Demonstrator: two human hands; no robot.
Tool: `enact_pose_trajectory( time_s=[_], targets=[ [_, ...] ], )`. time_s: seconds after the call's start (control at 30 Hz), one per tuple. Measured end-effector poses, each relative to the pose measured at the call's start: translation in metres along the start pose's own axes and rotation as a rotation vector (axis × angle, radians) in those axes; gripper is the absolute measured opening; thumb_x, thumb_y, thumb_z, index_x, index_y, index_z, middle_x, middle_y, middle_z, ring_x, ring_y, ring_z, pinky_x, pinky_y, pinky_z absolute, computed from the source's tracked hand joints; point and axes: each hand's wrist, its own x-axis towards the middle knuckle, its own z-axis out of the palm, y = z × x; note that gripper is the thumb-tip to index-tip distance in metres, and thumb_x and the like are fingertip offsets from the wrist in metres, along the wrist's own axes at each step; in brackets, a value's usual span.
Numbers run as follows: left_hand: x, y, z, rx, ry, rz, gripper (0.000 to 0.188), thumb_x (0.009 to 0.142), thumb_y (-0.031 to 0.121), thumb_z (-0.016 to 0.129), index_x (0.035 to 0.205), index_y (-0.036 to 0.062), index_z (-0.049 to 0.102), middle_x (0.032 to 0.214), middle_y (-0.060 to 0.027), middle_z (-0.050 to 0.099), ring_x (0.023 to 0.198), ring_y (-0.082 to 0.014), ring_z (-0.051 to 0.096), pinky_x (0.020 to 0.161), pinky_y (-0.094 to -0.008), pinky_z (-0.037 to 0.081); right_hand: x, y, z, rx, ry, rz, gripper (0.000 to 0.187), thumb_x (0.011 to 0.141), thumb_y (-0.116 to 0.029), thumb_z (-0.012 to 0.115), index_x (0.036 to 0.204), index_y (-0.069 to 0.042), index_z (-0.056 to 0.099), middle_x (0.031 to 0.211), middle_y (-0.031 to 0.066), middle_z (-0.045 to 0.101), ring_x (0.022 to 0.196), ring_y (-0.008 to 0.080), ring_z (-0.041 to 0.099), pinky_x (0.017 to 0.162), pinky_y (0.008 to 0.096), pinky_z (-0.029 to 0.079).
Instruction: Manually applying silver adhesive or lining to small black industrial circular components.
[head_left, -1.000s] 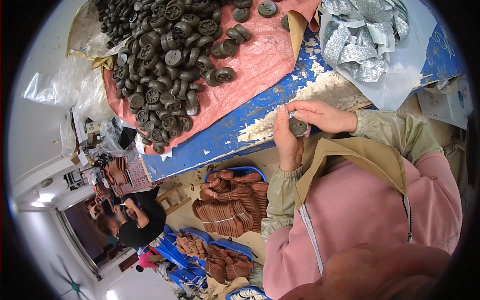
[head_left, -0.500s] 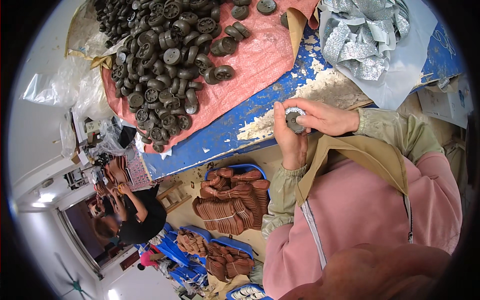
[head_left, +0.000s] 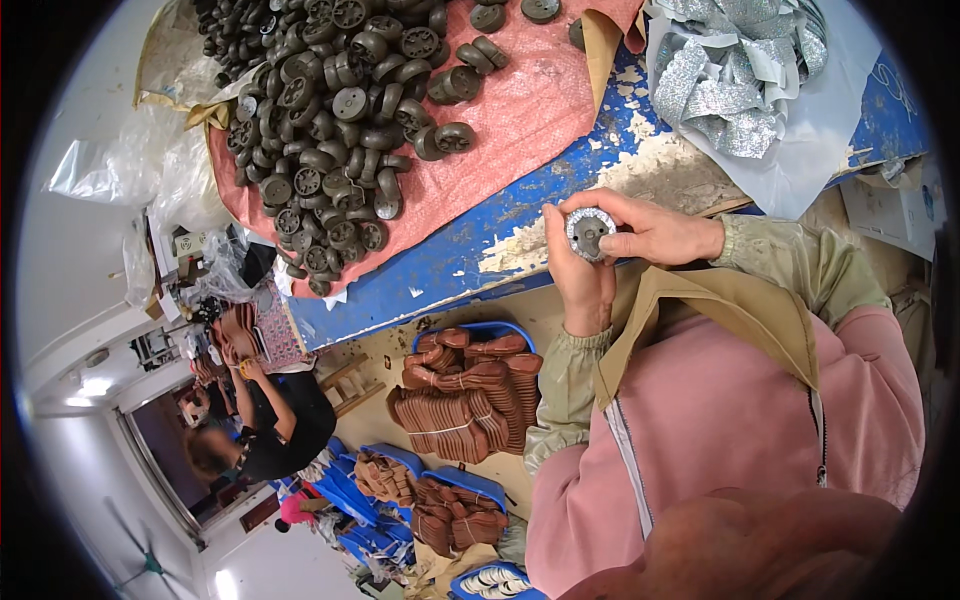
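Observation:
Both hands hold one small round dark grey plastic wheel with holes in its face and a silver glitter strip around its rim. My left hand is closed against its left and lower side, with a finger pointing up along the edge. My right hand pinches it from the right, thumb laid on the face and fingers curled over the top. Beyond the hands, a pile of similar dark wheels without silver rims lies on a pink woven sheet. Silver glitter strips lie heaped on pale sheeting at the far right.
A worn blue table with peeled patches runs under the pile. Below its edge stand blue crates with bundled brown sole-shaped pieces. Clear plastic bags hang at the left. A co-worker in black works farther off.
The wheel has turned in my hands, so more of its face and silver rim shows. My right fingers have shifted upward around it. The co-worker's arms have moved slightly.

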Motion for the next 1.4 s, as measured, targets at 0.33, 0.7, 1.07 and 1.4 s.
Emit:
enact_pose_trajectory(
  time_s=[0.33, 0.7, 1.07, 1.4],
  targets=[
    [-0.003, -0.005, 0.005, 0.03, -0.048, 0.141, 0.049, 0.101, 0.044, 0.026, 0.109, 0.0028, 0.052, 0.098, -0.0103, 0.061, 0.089, -0.0197, 0.062, 0.078, -0.0337, 0.052, 0.002, -0.004, 0.006, -0.001, 0.073, 0.011, 0.055, 0.077, -0.005, 0.062, 0.129, -0.005, 0.044, 0.127, 0.0104, 0.047, 0.121, 0.0217, 0.044, 0.104, 0.0343, 0.034],
    [-0.003, -0.004, 0.005, 0.12, -0.057, 0.228, 0.053, 0.101, 0.045, 0.025, 0.109, 0.0019, 0.053, 0.091, -0.0103, 0.06, 0.079, -0.0184, 0.062, 0.067, -0.0306, 0.052, 0.006, -0.01, 0.0, 0.073, 0.083, -0.051, 0.04, 0.085, -0.008, 0.059, 0.123, -0.002, 0.051, 0.123, 0.0077, 0.052, 0.118, 0.0189, 0.048, 0.102, 0.0325, 0.036],
    [0.003, -0.012, -0.018, 0.322, -0.001, 0.169, 0.057, 0.099, 0.052, 0.026, 0.104, 0.003, 0.054, 0.084, -0.009, 0.06, 0.068, -0.0171, 0.06, 0.054, -0.0276, 0.047, 0.008, 0.004, 0.003, 0.013, 0.072, 0.143, 0.031, 0.099, -0.019, 0.044, 0.122, 0.0, 0.053, 0.119, 0.0077, 0.057, 0.11, 0.0169, 0.052, 0.097, 0.0298, 0.039],
    [-0.011, 0.003, -0.013, 0.327, -0.254, 0.063, 0.05, 0.096, 0.045, 0.04, 0.122, 0.0026, 0.046, 0.09, -0.0082, 0.059, 0.07, -0.016, 0.059, 0.056, -0.0263, 0.046, 0.002, -0.001, -0.007, 0.299, -0.028, 0.198, 0.034, 0.099, -0.019, 0.042, 0.126, 0.0, 0.051, 0.124, 0.0068, 0.054, 0.118, 0.0164, 0.047, 0.103, 0.0318, 0.034]
  ],
)
